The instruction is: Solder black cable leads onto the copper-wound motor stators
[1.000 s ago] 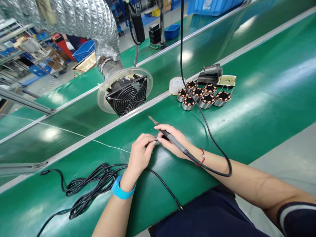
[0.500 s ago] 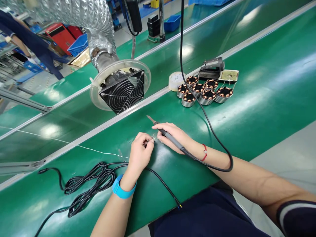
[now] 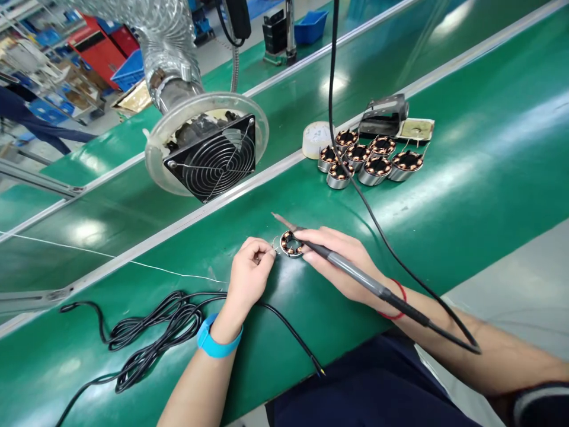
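Right hand grips soldering iron pen-style, tip clear of the motor stator on the green belt. Left hand pinches a thin lead wire beside the stator. Judgement: hold wire steady, touch tip briefly, near extractor fan.

We see a green belt, a blue wristband, a red string bracelet, black cable, silver duct, copper-orange coils.
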A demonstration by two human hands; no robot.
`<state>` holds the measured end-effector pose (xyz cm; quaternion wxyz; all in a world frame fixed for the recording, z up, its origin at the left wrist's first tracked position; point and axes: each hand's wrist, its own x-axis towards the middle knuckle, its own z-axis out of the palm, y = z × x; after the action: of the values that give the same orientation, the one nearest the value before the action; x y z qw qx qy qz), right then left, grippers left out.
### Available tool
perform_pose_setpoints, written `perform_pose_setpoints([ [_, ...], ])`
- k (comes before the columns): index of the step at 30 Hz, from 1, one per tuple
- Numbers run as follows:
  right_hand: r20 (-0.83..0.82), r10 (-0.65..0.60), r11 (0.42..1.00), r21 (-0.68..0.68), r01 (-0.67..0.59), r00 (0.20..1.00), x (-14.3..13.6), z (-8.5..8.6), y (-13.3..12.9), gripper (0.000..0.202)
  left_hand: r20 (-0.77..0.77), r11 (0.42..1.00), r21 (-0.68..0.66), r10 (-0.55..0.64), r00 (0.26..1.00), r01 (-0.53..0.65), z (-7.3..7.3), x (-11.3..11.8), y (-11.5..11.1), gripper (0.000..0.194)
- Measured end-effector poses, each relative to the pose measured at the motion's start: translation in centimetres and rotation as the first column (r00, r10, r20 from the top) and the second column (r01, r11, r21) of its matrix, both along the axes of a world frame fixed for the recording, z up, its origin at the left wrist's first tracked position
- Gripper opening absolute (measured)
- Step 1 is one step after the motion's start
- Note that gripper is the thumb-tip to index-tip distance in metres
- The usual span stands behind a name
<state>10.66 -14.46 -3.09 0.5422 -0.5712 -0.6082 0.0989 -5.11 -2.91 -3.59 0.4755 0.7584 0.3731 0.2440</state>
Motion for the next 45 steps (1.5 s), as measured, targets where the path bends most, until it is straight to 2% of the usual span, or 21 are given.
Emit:
perform_pose_setpoints([
  [5, -0.017, -0.113, 0.988, 0.106, 0.114, 0.993, -0.7, -1.6, -1.2, 0.018, 0.006, 1.0, 0.024, 0.007, 1.0, -0.007, -0.1, 0.1, 0.1, 0.011],
  [10, 0.052, -0.092, 0.98, 0.182, 0.081, 0.994, -0.6, -1.7, -1.2, 0.01, 0.005, 0.999, 0.044, 0.005, 1.0, -0.005, 0.0, 0.2, 0.0, 0.012],
  [15, 0.049, -0.099, 0.987, 0.135, 0.091, 0.994, -0.5, -1.5, -1.1, 0.011, -0.004, 0.999, 0.036, 0.006, 1.0, -0.006, 0.0, 0.2, 0.0, 0.012],
  [31, 0.048, -0.07, 0.987, 0.145, 0.062, 0.996, -0.6, -1.7, -1.0, 0.01, -0.011, 0.998, 0.063, 0.007, 1.0, -0.006, -0.1, 0.2, 0.0, 0.013],
  [39, 0.005, -0.123, 0.987, 0.109, 0.122, 0.992, -0.5, -1.9, -1.1, 0.011, -0.013, 0.997, 0.074, 0.008, 1.0, -0.007, -0.1, 0.2, 0.0, 0.013],
  [45, 0.019, -0.051, 0.995, 0.089, 0.049, 0.999, -0.5, -2.3, -0.8, 0.022, -0.02, 0.997, 0.076, 0.008, 1.0, -0.006, 0.0, 0.3, -0.1, 0.013],
])
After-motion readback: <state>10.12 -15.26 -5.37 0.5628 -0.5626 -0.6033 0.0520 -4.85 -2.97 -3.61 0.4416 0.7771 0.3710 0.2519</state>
